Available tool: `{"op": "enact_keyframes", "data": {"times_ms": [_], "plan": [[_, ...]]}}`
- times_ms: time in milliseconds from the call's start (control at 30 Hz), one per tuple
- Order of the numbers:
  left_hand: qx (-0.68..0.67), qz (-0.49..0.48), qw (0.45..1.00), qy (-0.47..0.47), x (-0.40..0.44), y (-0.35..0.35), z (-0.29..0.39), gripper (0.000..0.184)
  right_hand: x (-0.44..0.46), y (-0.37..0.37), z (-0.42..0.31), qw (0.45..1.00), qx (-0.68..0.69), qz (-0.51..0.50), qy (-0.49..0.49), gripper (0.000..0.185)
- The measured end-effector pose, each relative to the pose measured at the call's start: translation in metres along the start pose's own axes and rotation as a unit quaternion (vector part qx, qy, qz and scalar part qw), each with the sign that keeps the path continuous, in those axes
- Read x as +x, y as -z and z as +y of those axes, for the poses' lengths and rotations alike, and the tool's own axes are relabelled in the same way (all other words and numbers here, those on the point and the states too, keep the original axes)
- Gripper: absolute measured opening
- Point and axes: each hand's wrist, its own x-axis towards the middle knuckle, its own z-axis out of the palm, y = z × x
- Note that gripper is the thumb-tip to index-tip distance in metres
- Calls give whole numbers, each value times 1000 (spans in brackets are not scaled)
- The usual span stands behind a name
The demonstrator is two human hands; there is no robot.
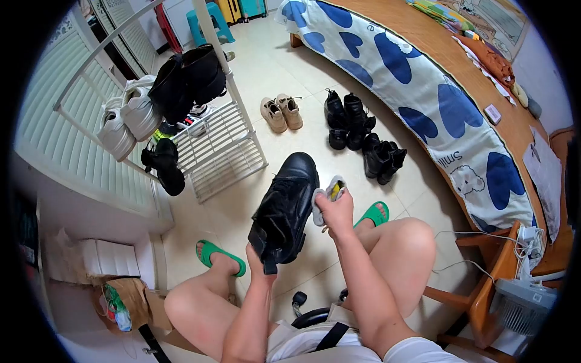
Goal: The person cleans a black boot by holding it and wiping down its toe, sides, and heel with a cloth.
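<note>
A black lace-up shoe (284,209) is held up in front of me, toe pointing away and its opening toward me. My left hand (260,263) grips it by the heel from below; most of its fingers are hidden behind the shoe. Close to the shoe's right side, my right hand (336,212) is closed around a grey cloth (319,209) with a yellow patch. I cannot tell whether the cloth touches the shoe.
A white metal shoe rack (224,157) with several white and black shoes stands at the left. Beige shoes (281,113) and several black shoes (351,118) rest on the tiled floor ahead. A bed with a heart-patterned cover (417,72) runs along the right, near a small fan (523,305).
</note>
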Motion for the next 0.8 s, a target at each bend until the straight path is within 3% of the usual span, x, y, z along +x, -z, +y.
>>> {"op": "enact_keyframes", "data": {"times_ms": [67,133,167,200,267,367,467,567,633,800], "plan": [[8,0,1000,-1,1,4,0,29,-9,1,2,1000,26,-2,-9,30],[29,-3,999,-19,10,22,-16,32,-32,2,-10,990,11,-128,-56,28],[-4,8,1000,-4,14,26,-18,33,-44,-4,0,986,41,-163,-17,29],[-37,17,999,11,16,28,-17,34,-60,-9,-1,991,8,-136,8,30],[-21,6,1000,7,17,29,-14,36,-60,-8,-1,985,44,-163,-42,31],[-38,-19,999,32,18,33,-13,35,-25,-3,-5,997,2,-70,-23,23],[-8,-47,998,48,16,30,-8,34,7,5,6,998,44,18,-27,36],[34,-96,995,-1,11,24,-3,37,10,13,12,993,111,-8,-35,34],[-33,-76,996,24,7,27,-10,45,8,15,7,991,129,-11,-34,30],[-32,-17,999,2,13,29,-11,57,-11,13,-4,988,127,-84,-38,28]]}}
